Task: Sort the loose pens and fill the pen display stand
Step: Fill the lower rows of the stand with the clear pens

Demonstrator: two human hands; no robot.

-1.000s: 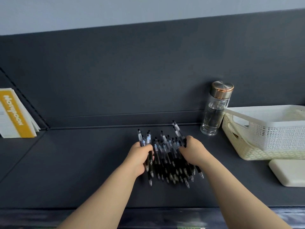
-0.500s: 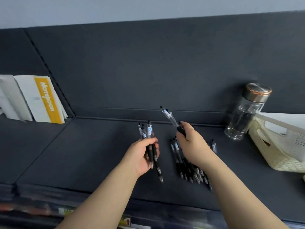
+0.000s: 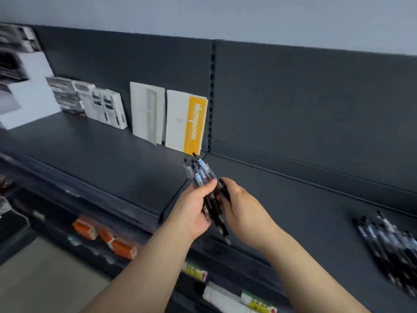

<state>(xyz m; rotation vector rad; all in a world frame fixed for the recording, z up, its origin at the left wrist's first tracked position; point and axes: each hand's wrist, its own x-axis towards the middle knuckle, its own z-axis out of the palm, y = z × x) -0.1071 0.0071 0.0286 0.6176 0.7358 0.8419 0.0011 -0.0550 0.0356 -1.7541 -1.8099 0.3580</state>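
Now I have lifted a small bunch of clear-and-black click pens off the dark grey shelf; my left hand curls round it; my right hand pinches one black pen against it; the loose pile of pens lies far right; the stand comes next, I think.

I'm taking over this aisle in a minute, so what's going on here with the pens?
A person is sorting pens over the dark shelf. The left hand grips a bunch of black pens, and the right hand holds the same bunch from the other side. More loose pens lie on the shelf to the right. Boxed packs stand against the back wall. No pen stand is clearly visible.
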